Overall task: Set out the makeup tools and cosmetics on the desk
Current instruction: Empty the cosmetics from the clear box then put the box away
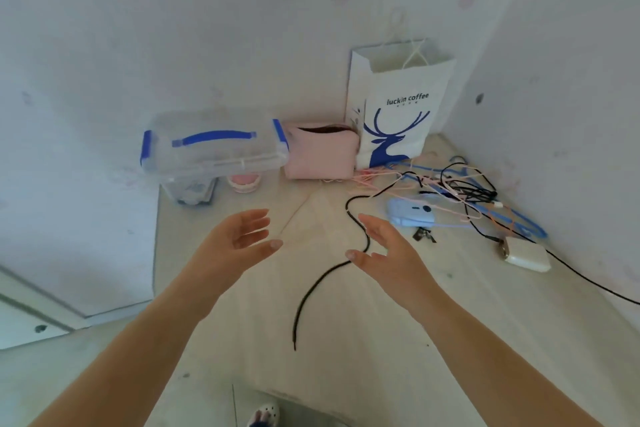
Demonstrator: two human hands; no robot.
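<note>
- Against the back wall, on the pale desk [346, 322], a pink pouch [320, 152] stood upright with its top gaping open; its contents could not be made out.
- Touching the pouch's left side sat a clear plastic storage box [211, 152] with a blue carry handle and blue clips at both ends, its lid on.
- Under the box's front edge, a small round pink container [243, 181] peeked out, and a second clear box [192, 189] sat beneath, with blurred items inside.
- Both hands hovered above the middle of the desk, near these things but apart from them.
- The left hand [239, 239] was spread wide, palm turned inward, fingers loosely curled, with nothing in it.
- The right hand [384, 246] mirrored it, palm facing the left, fingers extended, likewise empty.
- Between and below the hands, a black cord [311, 291] snaked across the desk surface.
- Just right of the pouch, a white paper bag [398, 107] printed with a blue deer and the words "luckin coffee" stood in the corner.
- Right of the hands lay a tangle of cables [450, 184] in black, blue and pink, with a light blue gadget [410, 211] among them.
- Further right, a white charger block [526, 255] lay near the side wall.
</note>
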